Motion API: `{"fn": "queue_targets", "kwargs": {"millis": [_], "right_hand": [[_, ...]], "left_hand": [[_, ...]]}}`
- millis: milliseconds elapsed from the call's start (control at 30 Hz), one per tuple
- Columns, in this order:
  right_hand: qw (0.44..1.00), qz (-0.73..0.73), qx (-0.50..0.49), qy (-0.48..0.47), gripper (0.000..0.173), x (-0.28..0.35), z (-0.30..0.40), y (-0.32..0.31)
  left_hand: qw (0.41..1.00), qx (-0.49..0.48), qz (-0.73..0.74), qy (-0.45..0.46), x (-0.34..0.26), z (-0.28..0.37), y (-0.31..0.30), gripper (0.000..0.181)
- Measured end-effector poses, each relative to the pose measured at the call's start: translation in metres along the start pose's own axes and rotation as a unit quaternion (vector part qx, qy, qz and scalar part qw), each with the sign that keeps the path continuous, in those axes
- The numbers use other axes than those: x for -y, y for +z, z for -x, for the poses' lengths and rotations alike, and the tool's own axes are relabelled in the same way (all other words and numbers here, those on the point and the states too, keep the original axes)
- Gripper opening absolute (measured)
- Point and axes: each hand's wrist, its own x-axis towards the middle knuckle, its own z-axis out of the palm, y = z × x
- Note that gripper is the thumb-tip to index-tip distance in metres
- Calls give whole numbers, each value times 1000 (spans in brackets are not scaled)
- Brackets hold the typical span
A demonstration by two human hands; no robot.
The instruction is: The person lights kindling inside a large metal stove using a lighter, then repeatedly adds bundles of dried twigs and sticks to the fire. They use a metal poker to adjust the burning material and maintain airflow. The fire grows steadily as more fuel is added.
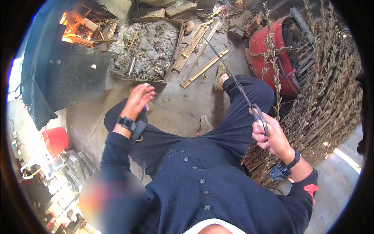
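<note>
My right hand (270,134) grips the looped handle of a long pair of metal fire tongs (238,84). Their thin arms lie close together and slant up and left, the tips over split bamboo strips (191,48) on the concrete floor. My left hand (138,98) is empty, its fingers apart, just in front of an ash box (182,30) with raised edges. Grey ash (149,41) and dry leaf bits fill that box; a short metal tube (132,65) lies in it. Beyond, at the upper left, flames and burning wood (80,29) show in the stove opening.
A dark stove front (81,64) stands at left. On the right, a red tub (266,61) holding wood lies beside a large heap of dry brushwood (315,111). Wood chunks (181,8) line the back. A red plastic container (55,141) is at far left.
</note>
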Motion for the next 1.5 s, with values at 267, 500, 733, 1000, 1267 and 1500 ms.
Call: {"fn": "queue_targets", "kwargs": {"millis": [267, 500, 733, 1000, 1267, 1500], "right_hand": [[995, 11, -85, 55, 26, -52, -62, 29], [926, 368, -56, 57, 39, -103, -116, 70], [998, 43, 22, 28, 4, -77, -66, 55], [994, -24, 103, 23, 49, -73, 32, 24], [974, -41, 221, 23, 68, -59, 57, 16], [952, -90, 281, 85, 78, -34, 75, 13]], "left_hand": [[997, 72, 14, -28, 62, 29, 33, 25], [999, 42, 19, -18, 86, 51, 2, 26], [993, 28, -105, 42, 81, 47, -1, 38], [947, 5, -249, 201, 57, -3, 16, 81], [911, -127, -293, 260, -11, -19, 1, 100], [848, -263, -342, 308, -81, -7, -42, 101]]}}
